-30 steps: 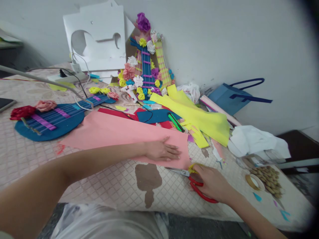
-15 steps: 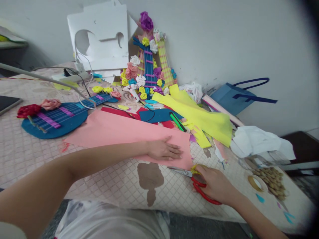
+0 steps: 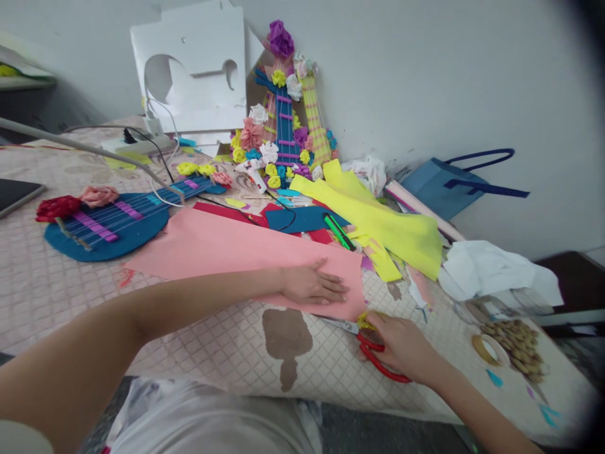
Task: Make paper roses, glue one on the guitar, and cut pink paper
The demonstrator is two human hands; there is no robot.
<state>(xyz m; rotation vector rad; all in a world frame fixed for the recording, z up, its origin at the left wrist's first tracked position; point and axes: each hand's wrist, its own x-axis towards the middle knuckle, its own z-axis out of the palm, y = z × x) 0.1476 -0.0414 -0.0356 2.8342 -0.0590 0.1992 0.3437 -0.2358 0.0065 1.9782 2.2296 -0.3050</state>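
I take the pink sheet [image 3: 246,249] as my landmark. My left hand [image 3: 314,285] lies flat on its near right corner, fingers [image 3: 338,291] spread and pressing down, gripping nothing. Just off that same corner, on the surface [image 3: 61,287], my right hand [image 3: 401,347] is closed over the red handles of the scissors [image 3: 373,347]; whether the blades are parted I cannot tell. The scissors' long axis runs along the sheet's near edge, the steel tips pointing left, toward the brown patch in the cloth just below the sheet, handles to the right. So the sheet's corner sits just beyond and left of the blades, and the right hand is the nearer one to the tool.
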